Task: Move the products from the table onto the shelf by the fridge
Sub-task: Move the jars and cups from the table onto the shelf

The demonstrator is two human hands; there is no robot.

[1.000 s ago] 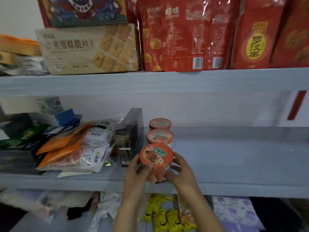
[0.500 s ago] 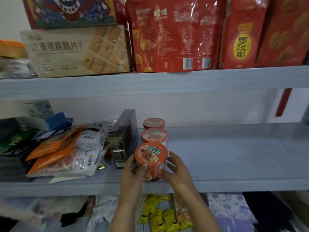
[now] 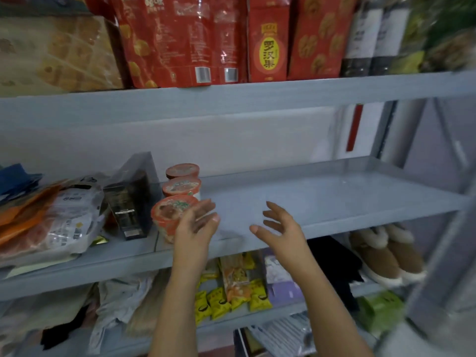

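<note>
Facing a grey shelving unit [image 3: 322,191] that is filling the frame; its middle tier is lying mostly bare across centre and right.

Change noted: a moment ago both hands were cupping the front noodle cup [image 3: 167,217]; now they are coming away from it. The left hand [image 3: 195,225], lower centre, is hanging open with its fingers straight, just in front of the cup's right side. Whether the fingertips are brushing it, cannot tell. The right hand [image 3: 280,228] is spreading open over bare shelf, apart from the cup, holding nothing. The cup is standing upright on the middle tier, left of centre, heading a row of three. Judging by this, the placement is finishing and the next product is waiting on the table, which is not showing.

Materials, big to small:
- The shelving is looking like painted metal, matte and flat, with a lipped front edge.
- Red pouches [image 3: 180,39] are standing along the top tier, glossy and crinkled.
- Soft plastic snack bags [image 3: 64,217] are slumping at mid left.
- A dark rigid carton [image 3: 128,202] is standing just left of the cups.
- The cups are showing round orange-red printed lids and tapering sides.
</note>
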